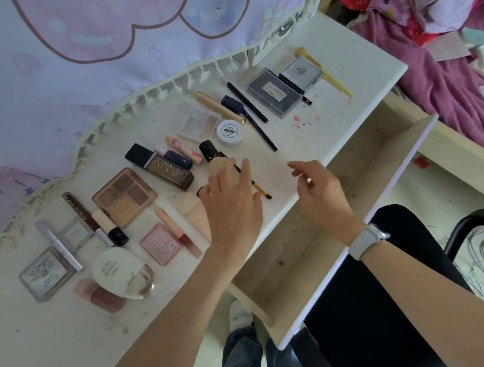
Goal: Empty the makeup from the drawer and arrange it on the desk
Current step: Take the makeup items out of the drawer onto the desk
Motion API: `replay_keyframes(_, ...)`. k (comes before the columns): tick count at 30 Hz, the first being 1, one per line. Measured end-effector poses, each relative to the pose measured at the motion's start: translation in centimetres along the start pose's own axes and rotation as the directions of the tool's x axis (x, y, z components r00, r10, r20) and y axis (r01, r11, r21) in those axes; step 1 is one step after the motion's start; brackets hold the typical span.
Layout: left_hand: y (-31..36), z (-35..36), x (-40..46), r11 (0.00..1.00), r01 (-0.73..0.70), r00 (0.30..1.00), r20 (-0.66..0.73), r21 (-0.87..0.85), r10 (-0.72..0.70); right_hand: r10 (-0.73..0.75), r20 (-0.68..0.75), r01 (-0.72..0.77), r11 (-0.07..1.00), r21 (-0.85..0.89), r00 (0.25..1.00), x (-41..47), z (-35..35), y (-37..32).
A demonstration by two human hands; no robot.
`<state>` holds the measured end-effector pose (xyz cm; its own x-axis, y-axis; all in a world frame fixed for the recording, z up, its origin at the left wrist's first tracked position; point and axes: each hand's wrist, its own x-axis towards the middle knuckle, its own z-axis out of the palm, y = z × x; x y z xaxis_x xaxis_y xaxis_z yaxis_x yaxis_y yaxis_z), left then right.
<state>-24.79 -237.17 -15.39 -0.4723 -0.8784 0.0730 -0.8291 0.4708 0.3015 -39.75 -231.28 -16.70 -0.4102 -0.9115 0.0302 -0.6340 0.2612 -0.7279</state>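
My left hand hovers with a wide, empty grip, fingers straight, over the beige foundation bottle and the thin eyeshadow brush. My right hand, just beside the bottle, is relaxed and holds nothing. The makeup lies across the white worktop. Right of the bottle, the drawer stands open.

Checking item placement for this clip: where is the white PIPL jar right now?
In the head view the white PIPL jar stands on the desk right of centre, touching the pale eyeshadow palette, with the gold tube just behind.
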Motion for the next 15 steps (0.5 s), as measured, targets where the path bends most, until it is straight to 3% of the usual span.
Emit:
replay_keyframes(4, 6.0, 1.8, -2.1, 0.942, -0.255, 0.967, -0.039, -0.216, 0.253, 0.068, -0.078, -0.077, 0.990, -0.121, 0.995, -1.5, -3.9, 4.1)
replay_keyframes(7, 9.9, 5.1, -2.5, 0.906, -0.276, 0.948, 0.062, -0.322, 0.311, 0.159, -0.081, -0.176, 0.932, -0.317, 0.984, -1.9, -6.1, 8.1)
replay_keyframes(11, 12.9, 10.3, -0.3, 0.948, -0.206, 0.914, 0.299, -0.243, 0.275, 0.211, -0.076, -0.221, 0.848, -0.482, 0.975, -0.9, -7.5, 12.8)
replay_keyframes(15, 14.4, 15.8, 3.1, 0.971, -0.232, 0.888, 0.393, -0.060, 0.237, 0.306, -0.085, -0.311, 0.836, -0.452, 0.948, 0.3, -7.4, 16.0)
